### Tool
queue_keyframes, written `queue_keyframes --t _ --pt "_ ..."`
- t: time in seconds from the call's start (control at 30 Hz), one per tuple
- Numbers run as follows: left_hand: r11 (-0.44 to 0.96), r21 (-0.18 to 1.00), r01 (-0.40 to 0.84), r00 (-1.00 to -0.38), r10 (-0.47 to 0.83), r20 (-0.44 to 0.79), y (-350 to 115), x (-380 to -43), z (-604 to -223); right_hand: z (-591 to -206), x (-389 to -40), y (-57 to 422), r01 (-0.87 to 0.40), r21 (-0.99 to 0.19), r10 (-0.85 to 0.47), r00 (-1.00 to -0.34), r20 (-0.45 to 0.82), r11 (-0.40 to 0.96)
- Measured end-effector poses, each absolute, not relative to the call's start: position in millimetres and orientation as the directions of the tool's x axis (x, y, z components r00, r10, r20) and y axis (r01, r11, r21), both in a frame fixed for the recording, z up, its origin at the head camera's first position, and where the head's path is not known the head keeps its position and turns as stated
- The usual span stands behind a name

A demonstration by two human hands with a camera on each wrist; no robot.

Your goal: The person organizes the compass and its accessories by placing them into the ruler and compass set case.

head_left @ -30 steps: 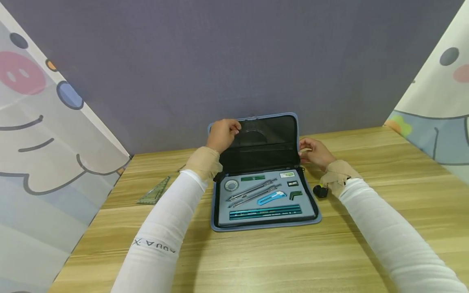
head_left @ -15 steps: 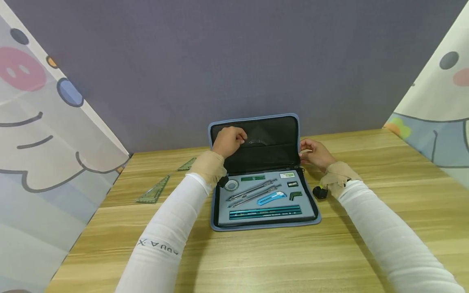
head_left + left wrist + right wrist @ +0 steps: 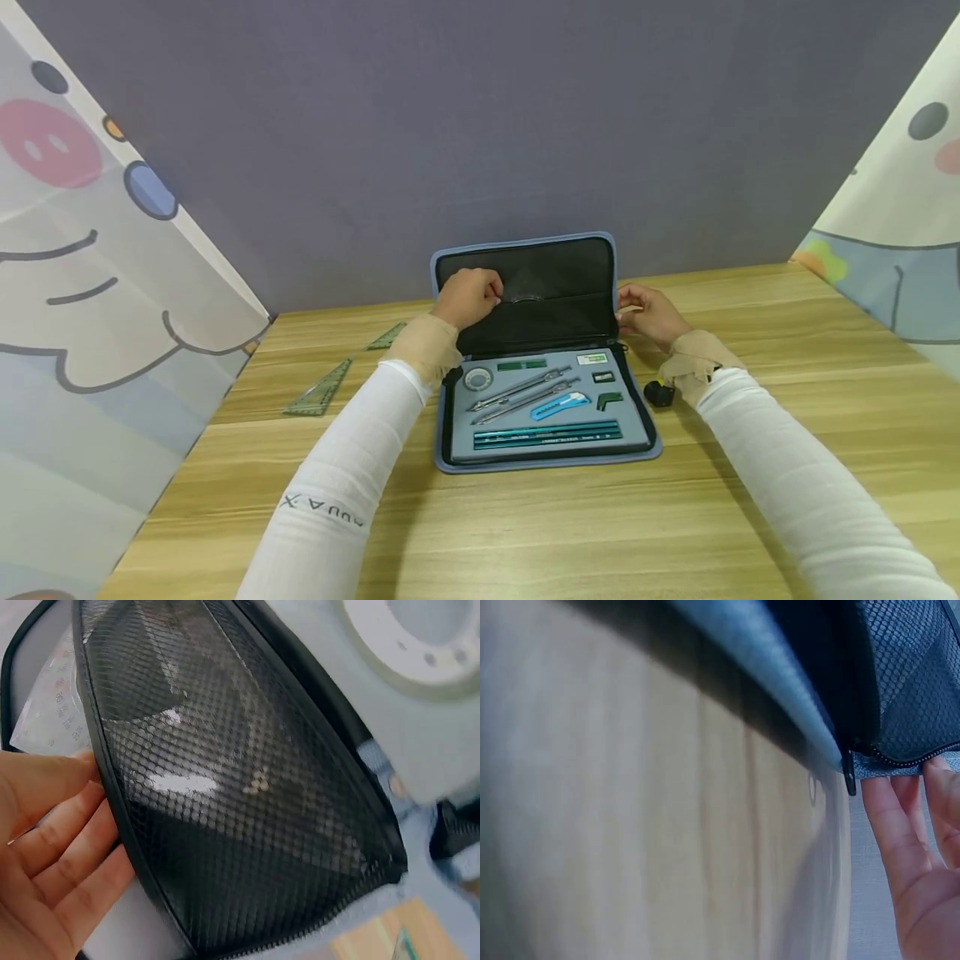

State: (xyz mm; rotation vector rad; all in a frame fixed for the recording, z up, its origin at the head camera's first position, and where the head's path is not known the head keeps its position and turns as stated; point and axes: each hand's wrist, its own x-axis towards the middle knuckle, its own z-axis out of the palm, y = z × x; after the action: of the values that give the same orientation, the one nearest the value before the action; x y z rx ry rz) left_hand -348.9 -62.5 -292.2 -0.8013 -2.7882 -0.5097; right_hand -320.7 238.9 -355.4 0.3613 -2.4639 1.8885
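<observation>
A zip-up drawing-set case (image 3: 551, 465) lies open, its lid (image 3: 562, 258) standing up at the back. My left hand (image 3: 468, 298) is at the lid's mesh pocket (image 3: 187, 780), fingertips tucked at its rim, thumb beside them. A clear protractor (image 3: 56, 705) sits in that pocket, a strip with markings showing above the rim; the rest shows dimly through the mesh. At the lid's right edge, my right hand (image 3: 651, 315) grips the zip border, thumb inside and fingers behind. The grey tray (image 3: 459, 446) holds two compasses (image 3: 521, 390), a blue cutter (image 3: 560, 406) and pencils (image 3: 547, 435).
Two green set squares, one large (image 3: 318, 390) and one small (image 3: 387, 336), lie on the wooden table (image 3: 525, 533) to the left. A dark grey wall (image 3: 480, 125) stands close behind the case. A tape roll (image 3: 477, 379) and a sharpener (image 3: 603, 377) sit in the tray.
The protractor has slid down into the pocket; only a low arc shows now. My left hand has moved down and slightly right with it. My right hand keeps its place at the lid.
</observation>
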Motion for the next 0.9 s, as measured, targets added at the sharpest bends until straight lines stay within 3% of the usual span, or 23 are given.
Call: queue_keyframes --t 0.27,0.67,0.9 --pt "0.826 0.186 0.532 -0.837 0.481 0.261 -70.8 -344.2 -291.1 -357.2 -322.9 237.0 -0.179 -0.955 -0.162 -0.977 0.142 0.237" --pt "0.825 0.253 0.505 -0.847 0.417 0.329 -130.1 -340.3 -284.0 -355.7 -325.3 240.0 -0.183 -0.944 -0.177 -0.974 0.138 0.273" --pt "0.867 0.27 0.418 -0.904 0.368 0.218 -169.6 -330.6 -291.3 -355.9 -326.8 243.0 -0.188 -0.946 -0.177 -0.974 0.144 0.264"
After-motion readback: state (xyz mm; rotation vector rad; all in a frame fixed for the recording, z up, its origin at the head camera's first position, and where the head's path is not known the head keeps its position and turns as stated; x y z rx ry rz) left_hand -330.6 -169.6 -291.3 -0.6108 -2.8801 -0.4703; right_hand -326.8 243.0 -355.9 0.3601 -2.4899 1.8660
